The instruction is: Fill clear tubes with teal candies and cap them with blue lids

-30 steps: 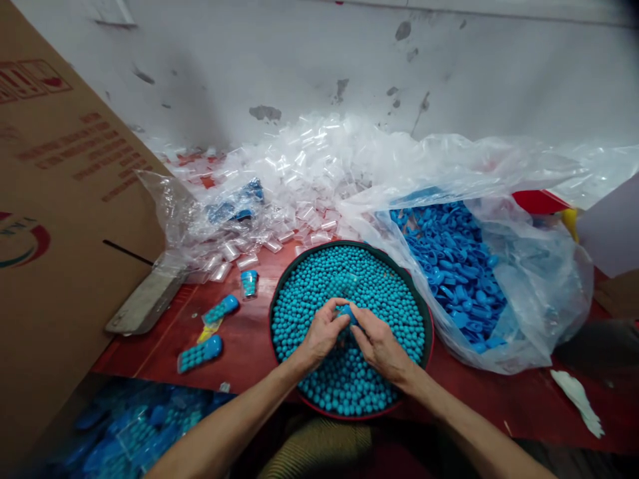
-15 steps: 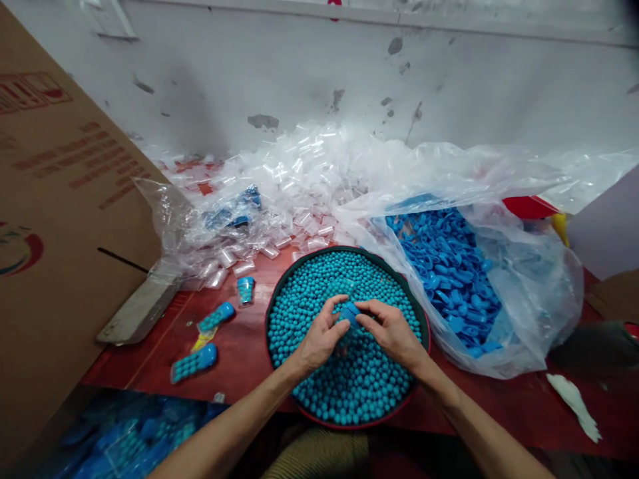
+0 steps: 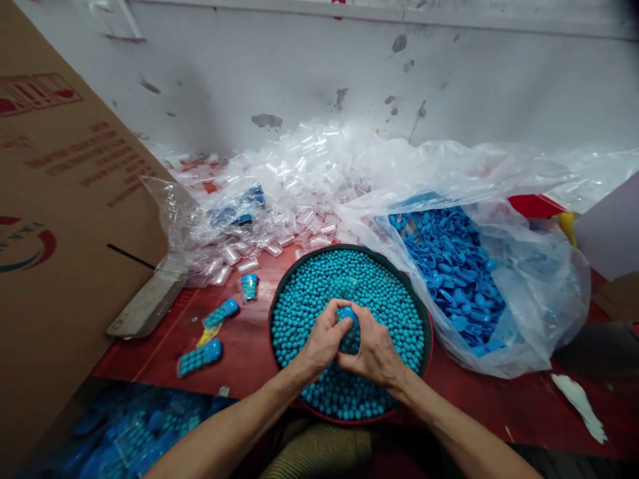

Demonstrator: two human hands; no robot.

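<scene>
Pinching from both sides, I've got the left hand (image 3: 322,338) and the right hand (image 3: 377,349) together, closed on one small blue-capped container (image 3: 349,314), right above the tub (image 3: 426,332) of turquoise beads (image 3: 309,299). Left thumb lies across the blue cap, right index along its far side, right thumb tucked in low; how fully the cap is seated I can't tell, the fingers hide it. For me, the trick here is to keep the clear body square between the fingertips, push the cap evenly rather than from one edge, and stay low over the tub so any stray bead drops back in. Easy on the squeeze, too: that thin-looking plastic could flex. And look, compared with half a second ago the right hand has closed in: its fingertips were just nipping the cap's edge, now it curls around the side with the thumb underneath. Further out, nothing's shifted: another bead-filled clear piece (image 3: 343,287) lies on the beads beyond the fingers, three capped ones, near (image 3: 200,357), middle (image 3: 221,313) and far (image 3: 249,287), sit left on the red table (image 3: 239,359), clear empties (image 3: 309,173) are heaped behind, and the plastic bag (image 3: 544,286) of blue caps (image 3: 459,286) gapes at right.
</scene>
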